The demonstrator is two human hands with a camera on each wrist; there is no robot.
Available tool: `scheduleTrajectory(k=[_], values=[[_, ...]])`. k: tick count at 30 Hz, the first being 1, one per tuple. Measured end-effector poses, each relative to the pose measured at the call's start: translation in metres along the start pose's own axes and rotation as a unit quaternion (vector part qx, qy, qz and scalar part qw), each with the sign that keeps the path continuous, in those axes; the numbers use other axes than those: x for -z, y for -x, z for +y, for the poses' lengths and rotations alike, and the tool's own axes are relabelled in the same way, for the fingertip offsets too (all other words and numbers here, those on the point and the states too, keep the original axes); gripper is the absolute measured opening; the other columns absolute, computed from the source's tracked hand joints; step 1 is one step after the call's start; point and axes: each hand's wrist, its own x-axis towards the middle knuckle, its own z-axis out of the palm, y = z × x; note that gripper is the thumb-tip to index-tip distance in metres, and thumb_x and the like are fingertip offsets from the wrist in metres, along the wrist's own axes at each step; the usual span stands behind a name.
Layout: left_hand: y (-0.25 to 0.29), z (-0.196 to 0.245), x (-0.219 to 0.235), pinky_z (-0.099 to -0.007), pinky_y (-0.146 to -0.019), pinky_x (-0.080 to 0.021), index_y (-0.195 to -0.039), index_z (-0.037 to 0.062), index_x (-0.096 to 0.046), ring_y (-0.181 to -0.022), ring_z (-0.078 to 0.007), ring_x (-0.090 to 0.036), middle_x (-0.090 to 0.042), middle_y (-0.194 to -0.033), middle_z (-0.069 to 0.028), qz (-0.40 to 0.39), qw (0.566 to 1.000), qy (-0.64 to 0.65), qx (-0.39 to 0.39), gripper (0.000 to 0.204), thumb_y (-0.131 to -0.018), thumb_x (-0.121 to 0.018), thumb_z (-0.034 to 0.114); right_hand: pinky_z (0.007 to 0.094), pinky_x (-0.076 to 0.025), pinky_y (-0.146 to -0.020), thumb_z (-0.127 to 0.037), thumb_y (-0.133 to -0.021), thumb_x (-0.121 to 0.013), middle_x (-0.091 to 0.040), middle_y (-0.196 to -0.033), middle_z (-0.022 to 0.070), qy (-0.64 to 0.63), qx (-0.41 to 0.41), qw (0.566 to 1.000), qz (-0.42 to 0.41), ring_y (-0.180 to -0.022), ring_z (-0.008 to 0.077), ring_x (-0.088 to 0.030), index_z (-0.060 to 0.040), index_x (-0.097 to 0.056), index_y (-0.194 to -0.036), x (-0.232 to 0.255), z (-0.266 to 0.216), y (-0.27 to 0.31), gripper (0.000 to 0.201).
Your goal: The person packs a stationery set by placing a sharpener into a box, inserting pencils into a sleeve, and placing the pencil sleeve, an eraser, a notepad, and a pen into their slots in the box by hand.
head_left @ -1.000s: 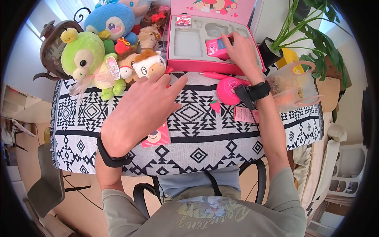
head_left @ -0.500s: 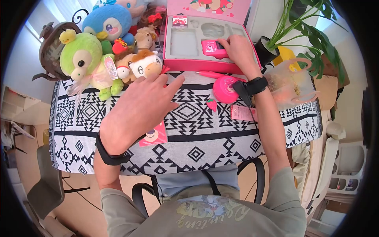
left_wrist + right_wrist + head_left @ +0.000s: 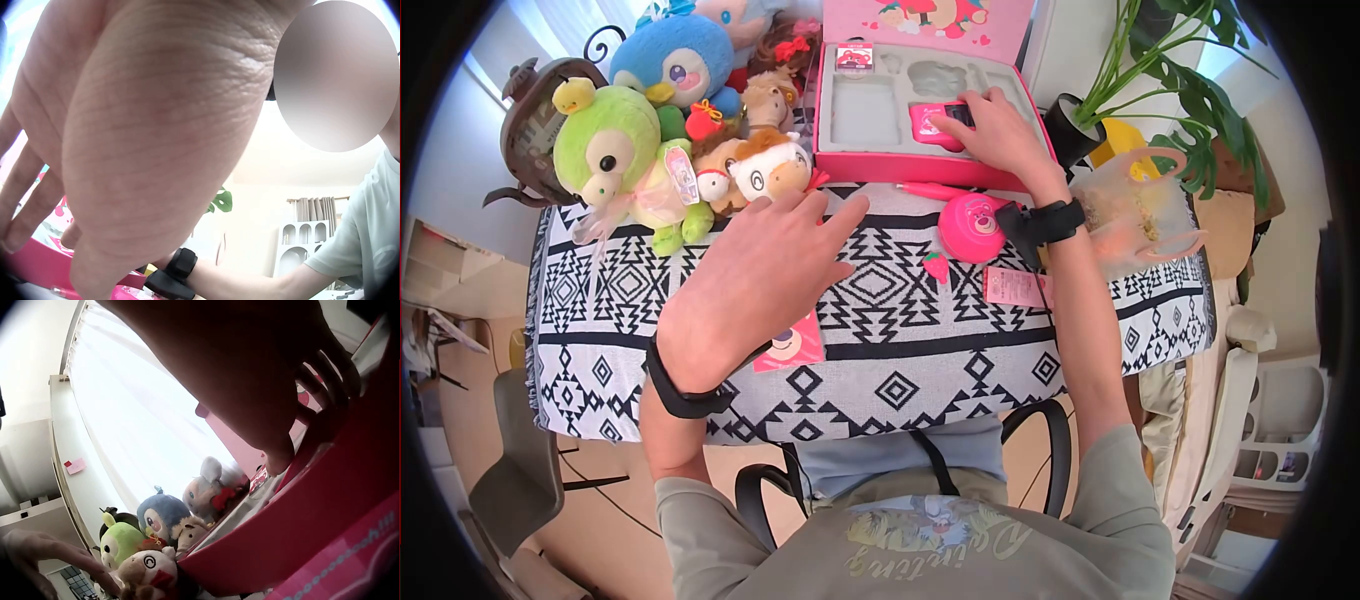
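Fingers (image 3: pixel 948 124) press pink camera (image 3: pixel 930 122) in box (image 3: pixel 840 165); plush toys (image 3: pixel 690 130) beside.

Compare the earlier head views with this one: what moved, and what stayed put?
The right hand lowered the small pink camera-like toy from a raised tilt into the grey tray of the open pink box, fingers now pressing on top. The left hand stayed spread open above the patterned cloth.
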Motion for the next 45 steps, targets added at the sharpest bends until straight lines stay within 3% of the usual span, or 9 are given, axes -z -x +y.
scheduleTrajectory(k=[8, 16, 23, 26, 29, 32, 34, 37, 45], values=[[-0.002, -0.003, -0.003, -0.0455, -0.090, -0.052, -0.145, 0.0079, -0.055, -0.108, -0.0360, -0.066, -0.064, -0.119, -0.0133, 0.004, 1.000, -0.006, -0.006, 0.055, -0.095, -0.073, 0.023, 0.0439, -0.050, -0.103, -0.056, -0.095, -0.072, -0.060, -0.127, 0.0302, -0.041, 0.054, 0.997, -0.043, -0.120, 0.0450, -0.060, 0.0040, -0.058, -0.138, 0.003, 0.013, -0.002, 0.075], [-0.003, -0.001, -0.003, -0.0454, -0.092, -0.053, -0.146, 0.0077, -0.054, -0.110, -0.0361, -0.065, -0.064, -0.123, -0.0133, -0.020, 1.000, -0.019, 0.003, 0.055, -0.096, -0.072, 0.024, 0.0503, -0.054, -0.094, -0.035, -0.107, -0.059, -0.057, -0.120, 0.0330, 0.007, 0.044, 0.999, 0.024, -0.103, 0.0502, -0.065, 0.0062, -0.064, -0.121, -0.011, 0.002, 0.006, 0.044], [-0.003, 0.000, -0.003, -0.0458, -0.092, -0.053, -0.145, 0.0075, -0.054, -0.109, -0.0369, -0.066, -0.065, -0.120, -0.0143, -0.022, 1.000, -0.017, 0.003, 0.055, -0.096, -0.073, 0.023, 0.0542, -0.054, -0.090, -0.028, -0.109, -0.055, -0.056, -0.120, 0.0348, 0.031, 0.052, 0.998, -0.027, -0.097, 0.0522, -0.065, 0.0069, -0.066, -0.109, -0.011, 0.009, 0.001, 0.036], [-0.003, -0.001, -0.006, -0.0458, -0.091, -0.053, -0.145, 0.0075, -0.054, -0.106, -0.0364, -0.066, -0.064, -0.117, -0.0138, -0.017, 1.000, -0.024, -0.005, 0.056, -0.095, -0.074, 0.023, 0.0533, -0.054, -0.089, -0.025, -0.107, -0.057, -0.056, -0.122, 0.0342, 0.015, 0.063, 0.998, 0.003, -0.095, 0.0502, -0.066, 0.0065, -0.067, -0.112, -0.015, 0.012, 0.003, 0.034], [-0.003, -0.001, -0.010, -0.0452, -0.089, -0.052, -0.145, 0.0076, -0.054, -0.103, -0.0356, -0.065, -0.064, -0.112, -0.0130, 0.000, 1.000, -0.009, -0.021, 0.057, -0.094, -0.074, 0.022, 0.0506, -0.055, -0.088, -0.024, -0.105, -0.062, -0.060, -0.122, 0.0285, -0.036, 0.083, 0.988, 0.126, -0.093, 0.0456, -0.068, 0.0036, -0.068, -0.115, 0.003, 0.005, 0.020, 0.030], [-0.004, -0.001, -0.015, -0.0439, -0.089, -0.051, -0.145, 0.0082, -0.054, -0.102, -0.0339, -0.064, -0.063, -0.109, -0.0118, 0.005, 0.999, -0.011, -0.034, 0.057, -0.093, -0.075, 0.022, 0.0505, -0.057, -0.086, -0.027, -0.101, -0.068, -0.063, -0.121, 0.0250, -0.088, 0.091, 0.988, 0.091, -0.095, 0.0453, -0.069, 0.0033, -0.066, -0.113, 0.053, -0.015, 0.053, 0.033], [-0.005, -0.001, -0.019, -0.0437, -0.089, -0.051, -0.144, 0.0084, -0.055, -0.102, -0.0330, -0.064, -0.063, -0.107, -0.0114, 0.008, 0.999, -0.015, -0.041, 0.056, -0.093, -0.075, 0.023, 0.0443, -0.056, -0.090, -0.030, -0.099, -0.071, -0.066, -0.116, 0.0173, -0.148, 0.107, 0.980, -0.075, -0.100, 0.0377, -0.067, -0.0039, -0.065, -0.125, 0.074, -0.025, 0.076, 0.037], [-0.006, -0.003, -0.029, -0.0432, -0.089, -0.051, -0.144, 0.0086, -0.056, -0.104, -0.0314, -0.064, -0.064, -0.106, -0.0107, 0.014, 0.998, -0.027, -0.057, 0.056, -0.093, -0.075, 0.023, 0.0455, -0.058, -0.084, -0.036, -0.095, -0.074, -0.066, -0.115, 0.0174, -0.029, 0.237, 0.971, 0.000, -0.108, 0.0375, -0.066, -0.0018, -0.063, -0.121, 0.055, -0.021, 0.113, 0.044], [-0.010, 0.003, -0.031, -0.0420, -0.093, -0.052, -0.145, 0.0077, -0.057, -0.109, -0.0304, -0.065, -0.066, -0.108, -0.0102, -0.029, 0.998, -0.029, -0.049, 0.057, -0.093, -0.075, 0.025, 0.0508, -0.059, -0.081, -0.032, -0.086, -0.082, -0.057, -0.124, 0.0247, 0.012, 0.187, 0.982, -0.004, -0.110, 0.0439, -0.064, 0.0001, -0.048, -0.140, 0.021, -0.030, 0.141, 0.071]])
